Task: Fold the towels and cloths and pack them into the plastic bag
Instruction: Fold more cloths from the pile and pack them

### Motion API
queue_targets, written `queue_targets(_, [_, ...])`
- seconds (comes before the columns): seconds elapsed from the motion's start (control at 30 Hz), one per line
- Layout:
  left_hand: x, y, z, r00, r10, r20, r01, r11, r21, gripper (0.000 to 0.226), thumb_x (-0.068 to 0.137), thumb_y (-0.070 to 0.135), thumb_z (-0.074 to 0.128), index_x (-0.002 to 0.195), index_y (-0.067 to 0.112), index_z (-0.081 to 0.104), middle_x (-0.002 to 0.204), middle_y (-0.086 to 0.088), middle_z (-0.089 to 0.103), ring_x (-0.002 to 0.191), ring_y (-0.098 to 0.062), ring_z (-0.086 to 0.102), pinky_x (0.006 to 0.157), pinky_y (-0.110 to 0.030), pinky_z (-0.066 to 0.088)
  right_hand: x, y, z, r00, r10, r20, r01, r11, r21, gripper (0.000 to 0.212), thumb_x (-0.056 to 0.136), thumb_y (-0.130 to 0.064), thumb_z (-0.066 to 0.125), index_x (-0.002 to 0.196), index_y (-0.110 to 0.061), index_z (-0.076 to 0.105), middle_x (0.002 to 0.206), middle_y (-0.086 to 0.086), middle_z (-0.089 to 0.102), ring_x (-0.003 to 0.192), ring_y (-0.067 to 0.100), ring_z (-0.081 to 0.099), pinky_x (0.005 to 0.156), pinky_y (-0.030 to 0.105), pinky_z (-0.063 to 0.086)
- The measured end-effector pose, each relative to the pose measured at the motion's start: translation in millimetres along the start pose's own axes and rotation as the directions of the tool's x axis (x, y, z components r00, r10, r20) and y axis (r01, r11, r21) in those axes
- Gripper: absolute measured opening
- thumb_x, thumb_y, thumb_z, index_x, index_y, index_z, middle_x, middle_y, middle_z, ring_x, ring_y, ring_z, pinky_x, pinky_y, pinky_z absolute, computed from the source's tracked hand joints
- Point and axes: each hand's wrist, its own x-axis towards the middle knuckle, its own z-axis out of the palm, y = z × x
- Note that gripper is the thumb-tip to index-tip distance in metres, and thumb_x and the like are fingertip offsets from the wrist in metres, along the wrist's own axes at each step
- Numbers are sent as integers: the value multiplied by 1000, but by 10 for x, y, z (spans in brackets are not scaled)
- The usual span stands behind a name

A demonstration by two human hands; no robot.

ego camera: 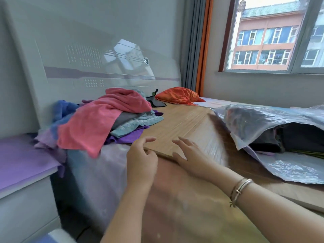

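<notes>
Cloths: your pile (105, 120) lies at 10 o'clock on the bed, unfolded, a pink towel (91, 127) on top, blue, teal and purple pieces under it.
Bag: the plastic bag (259, 123) lies at 3 o'clock on the board (184, 123), mouth open toward you, dark folded cloth inside.
Left hand: your left hand (142, 158) hovers at the board's near edge, fingers loosely curled, holding nothing.
Right hand: your right hand (191, 155) is just beside it, fingers spread and relaxed, empty; bracelets (240, 188) on the wrist.
Beyond: an orange pillow (178, 95) at 12 o'clock by the headboard (87, 50); window (273, 35) at 1 o'clock.
</notes>
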Motion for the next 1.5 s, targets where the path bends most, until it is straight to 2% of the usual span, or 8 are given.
queue_targets(0.07, [123,-179,-107,999,33,-37,-31,998,45,48,76,-10,46,105,23,66,94,-4,64,75,-27,60,68,-34,50,206,45,140,999,8,41,-8,1000,-5,56,100,-48,38,151,-30,24,161,0,14,149,17,8,119,34,12])
queue_targets(0.2, [379,-498,-233,985,100,-144,-58,961,271,44,76,-8,56,118,5,61,131,-12,53,128,-28,45,110,-33,29,388,183,328,992,62,111,-61,998,-21,58,99,-56,26,153,-34,18,162,-4,10,149,11,3,121,34,5])
queue_targets(0.57, [685,-1005,-447,963,-266,-34,221,716,662,49,97,52,39,142,32,42,162,-5,-3,146,-38,0,116,-50,10,364,260,423,989,52,137,-40,996,-85,58,98,-59,18,152,-39,16,162,-9,9,149,10,2,121,37,4])
queue_targets(0.8, [899,-1137,-441,972,-223,-70,210,699,683,56,102,42,27,146,8,34,159,-6,20,144,-34,17,117,-50,12,374,265,426,990,50,134,-42,997,-59,59,97,-61,18,152,-39,18,161,-10,10,149,9,1,121,36,2])
queue_targets(0.97, [751,-741,-111,988,133,-79,-69,834,548,47,100,30,42,135,-1,50,144,-15,46,134,-31,40,112,-43,26,424,336,419,995,69,67,-80,981,177,54,98,-59,21,144,-36,39,154,-12,32,146,10,19,120,39,13])
queue_targets(1.1, [351,-239,171,957,265,117,-284,939,194,53,88,36,38,121,5,64,126,-8,63,119,-18,56,107,-35,38,473,410,381,978,181,100,-205,789,579,72,83,-79,22,134,-37,51,137,-12,54,130,13,45,111,33,30])
queue_targets(1.3, [-208,-74,256,821,133,555,-98,991,-92,41,84,40,49,98,13,75,103,0,74,101,-12,66,97,-36,48,380,350,149,955,228,189,-285,535,795,57,95,-59,34,95,-16,71,102,4,73,94,14,66,87,27,47])
queue_targets(1.5, [-358,168,182,695,104,712,-72,995,-75,26,96,31,55,92,19,77,96,0,75,99,-12,67,97,-33,49,178,315,-20,958,226,179,-283,616,736,14,82,-3,70,76,-13,64,73,3,65,70,14,59,67,26,47])
